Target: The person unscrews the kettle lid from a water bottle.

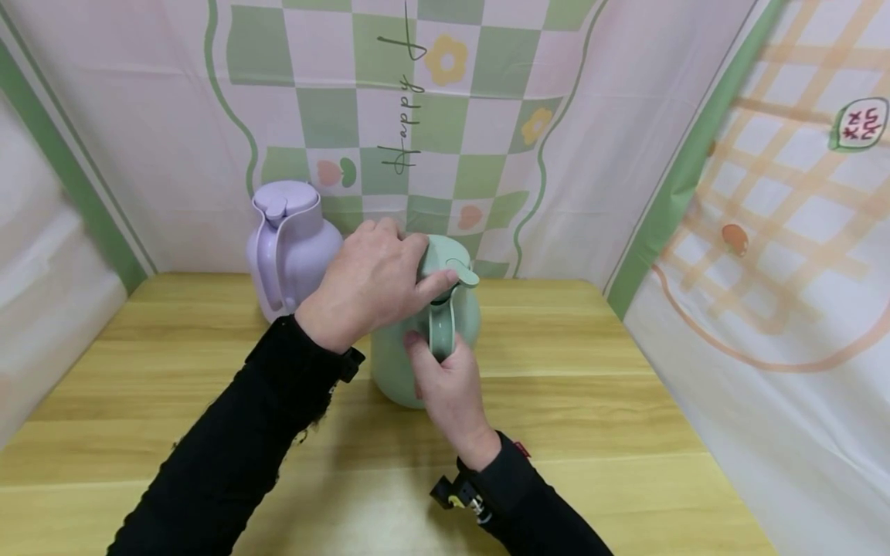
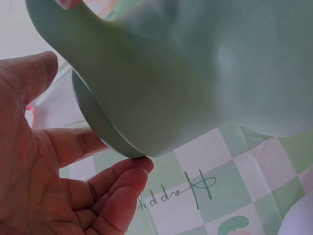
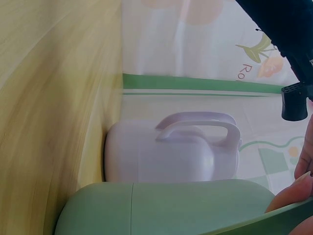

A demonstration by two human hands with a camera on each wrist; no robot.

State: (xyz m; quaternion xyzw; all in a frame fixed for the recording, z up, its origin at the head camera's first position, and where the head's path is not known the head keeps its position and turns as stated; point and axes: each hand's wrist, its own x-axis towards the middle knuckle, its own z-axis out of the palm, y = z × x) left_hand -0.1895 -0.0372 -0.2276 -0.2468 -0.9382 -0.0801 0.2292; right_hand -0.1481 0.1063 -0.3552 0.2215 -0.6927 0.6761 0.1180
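A pale green thermos jug (image 1: 395, 363) stands on the wooden table in the head view. My right hand (image 1: 455, 390) grips its handle (image 1: 442, 328), thumb on the left side. Over the top, my left hand (image 1: 371, 282) holds the green lid (image 1: 445, 251) from its left side, with the thumb lying across the lid near its tab. Seen from the left wrist, fingertips touch the rim of the lid (image 2: 98, 122) under the spout, and a narrow gap shows between lid and spout. The right wrist view shows the jug's side (image 3: 161, 208) along the bottom.
Left of the green jug and behind it stands a lilac thermos jug (image 1: 309, 251) with its lid on, close to my left forearm. A printed cloth (image 1: 389, 116) hangs behind the table (image 1: 556, 432) and down both sides.
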